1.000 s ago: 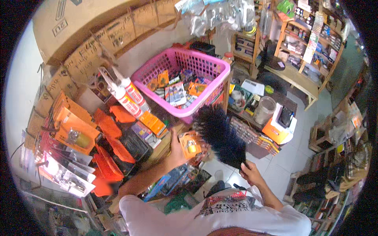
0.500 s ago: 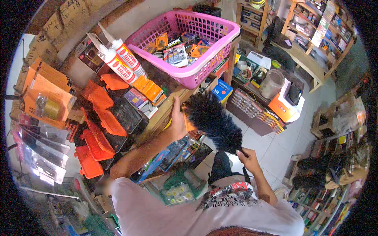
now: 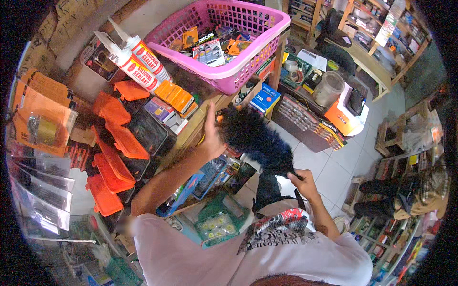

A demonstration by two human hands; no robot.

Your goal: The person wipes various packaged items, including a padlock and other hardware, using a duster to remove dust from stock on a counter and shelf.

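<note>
Duster Meeting Left Hand, Work Looking Unfinished

The right hand (image 3: 304, 185) is gripping the black duster (image 3: 257, 138) by its near right end, fingers closed around it. The duster's bristles are reaching far and to the left, where they are pressing close against the left hand (image 3: 213, 134). A small orange patch (image 3: 220, 117) is showing between that hand and the bristles (most likely the edge of a packet), but the duster is hiding the rest. Whether the left fingers are closing on it, I cannot tell.

As for progress, the brushing appears to be under way at this one spot rather than finished, since the duster is covering whatever is there. Beyond the hands, the pink basket (image 3: 236, 78) is holding a loose pile of packets (image 3: 209, 52); nothing is showing which of these are already brushed and which are waiting. To the left, the orange boxes (image 3: 175, 95), two nozzle tubes (image 3: 140, 66) and orange-lidded cases (image 3: 113, 169) are standing or lying apart from the duster, and their turn, if any, is also impossible to judge. No sorting into finished and unfinished groups is showing.
</note>
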